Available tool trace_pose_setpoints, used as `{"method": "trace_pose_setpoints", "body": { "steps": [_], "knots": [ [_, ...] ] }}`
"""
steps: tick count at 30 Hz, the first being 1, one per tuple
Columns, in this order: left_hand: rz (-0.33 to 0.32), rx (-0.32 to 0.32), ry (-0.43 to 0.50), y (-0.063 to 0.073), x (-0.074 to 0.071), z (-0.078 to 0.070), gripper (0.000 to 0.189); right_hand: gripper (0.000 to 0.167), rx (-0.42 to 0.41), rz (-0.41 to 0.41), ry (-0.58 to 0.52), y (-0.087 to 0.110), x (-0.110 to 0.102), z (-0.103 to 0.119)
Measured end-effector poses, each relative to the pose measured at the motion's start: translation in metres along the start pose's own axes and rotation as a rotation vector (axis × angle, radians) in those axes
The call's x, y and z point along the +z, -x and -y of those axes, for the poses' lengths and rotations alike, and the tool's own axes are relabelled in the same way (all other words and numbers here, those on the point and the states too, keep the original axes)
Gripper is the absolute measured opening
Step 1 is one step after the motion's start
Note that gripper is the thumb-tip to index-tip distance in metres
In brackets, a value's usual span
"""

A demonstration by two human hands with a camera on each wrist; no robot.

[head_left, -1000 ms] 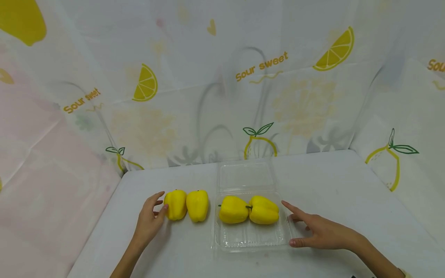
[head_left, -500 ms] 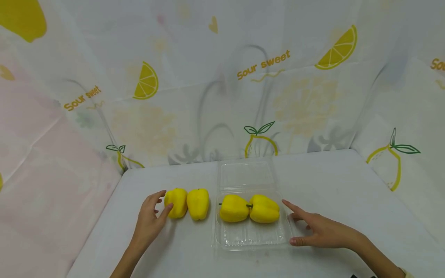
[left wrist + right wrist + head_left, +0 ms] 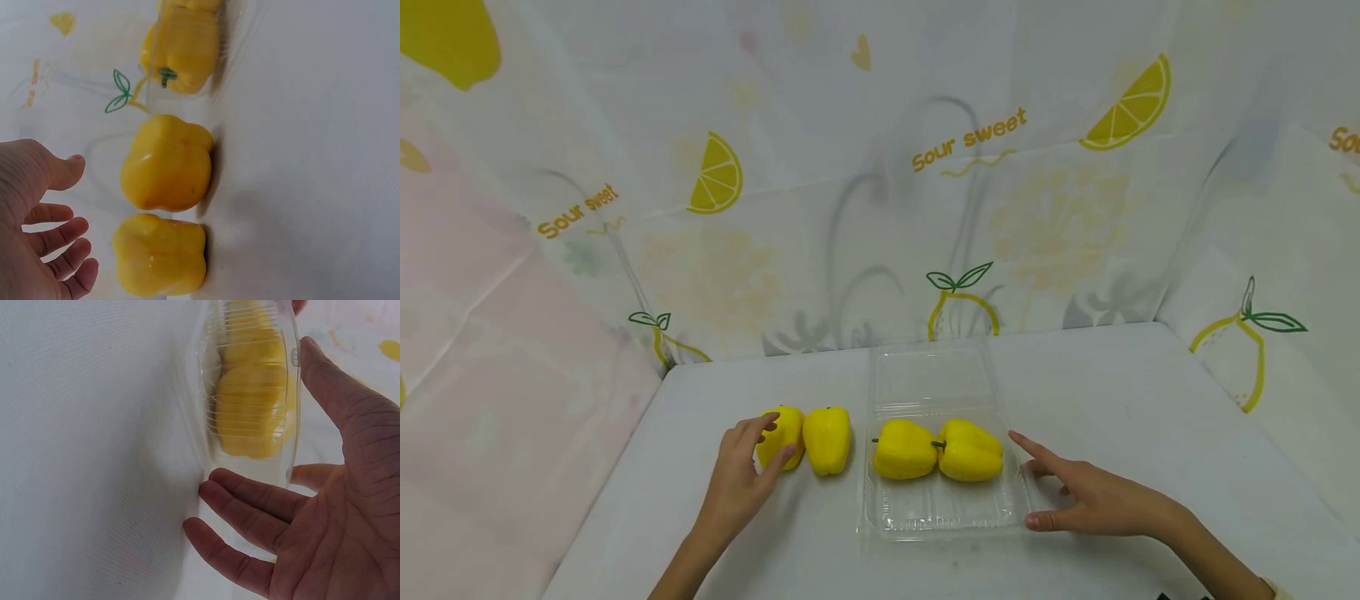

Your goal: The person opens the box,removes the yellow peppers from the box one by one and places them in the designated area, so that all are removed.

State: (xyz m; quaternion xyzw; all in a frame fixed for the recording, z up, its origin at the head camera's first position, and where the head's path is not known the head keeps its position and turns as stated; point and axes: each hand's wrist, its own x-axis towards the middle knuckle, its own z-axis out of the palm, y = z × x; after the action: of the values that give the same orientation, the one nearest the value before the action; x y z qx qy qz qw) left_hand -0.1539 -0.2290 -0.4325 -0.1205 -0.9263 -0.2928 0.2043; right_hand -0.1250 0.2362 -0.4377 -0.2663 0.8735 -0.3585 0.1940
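Note:
Two yellow bell peppers stand side by side on the left: the outer bell pepper point(image 3: 792, 446) and the inner bell pepper point(image 3: 827, 442). My left hand point(image 3: 737, 479) hovers above and beside the outer one, thumb and fingers spread; the left wrist view shows a gap between hand and peppers. Two more yellow peppers, a left one point(image 3: 904, 450) and a right one point(image 3: 972, 451), lie in the back part of a clear plastic clamshell box point(image 3: 917, 512). With loosely spread fingers, my right hand point(image 3: 1093, 497) touches the box's right side, thumb at its rim point(image 3: 294, 412).
The box's clear lid point(image 3: 932, 379) lies folded back behind it. Box and peppers rest on a white-covered table point(image 3: 1120, 392). A lemon-print cloth point(image 3: 850, 250) hangs along the back and sides.
My left hand has moved right and slightly forward, now covering part of the outer pepper in the head view. The right hand, box and peppers stay in place.

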Motion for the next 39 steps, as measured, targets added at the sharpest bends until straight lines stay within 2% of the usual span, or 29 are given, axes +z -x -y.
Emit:
{"method": "trace_pose_setpoints", "body": {
  "steps": [10,17,25,39],
  "knots": [
    [0.028,0.054,0.033,-0.002,0.009,-0.019,0.056,0.097,0.0,-0.003,0.0,0.0,0.0,-0.001],
    [0.074,0.03,0.053,-0.001,0.019,-0.034,0.058,0.097,0.006,0.0,-0.007,0.0,0.001,-0.002],
    [0.098,0.051,0.049,-0.001,0.028,-0.048,0.06,0.097,0.009,0.0,-0.007,0.0,0.001,-0.003],
    [0.137,0.096,0.069,-0.006,0.037,-0.059,0.061,0.097,0.012,0.0,-0.012,-0.001,0.001,-0.004]
  ]
}}
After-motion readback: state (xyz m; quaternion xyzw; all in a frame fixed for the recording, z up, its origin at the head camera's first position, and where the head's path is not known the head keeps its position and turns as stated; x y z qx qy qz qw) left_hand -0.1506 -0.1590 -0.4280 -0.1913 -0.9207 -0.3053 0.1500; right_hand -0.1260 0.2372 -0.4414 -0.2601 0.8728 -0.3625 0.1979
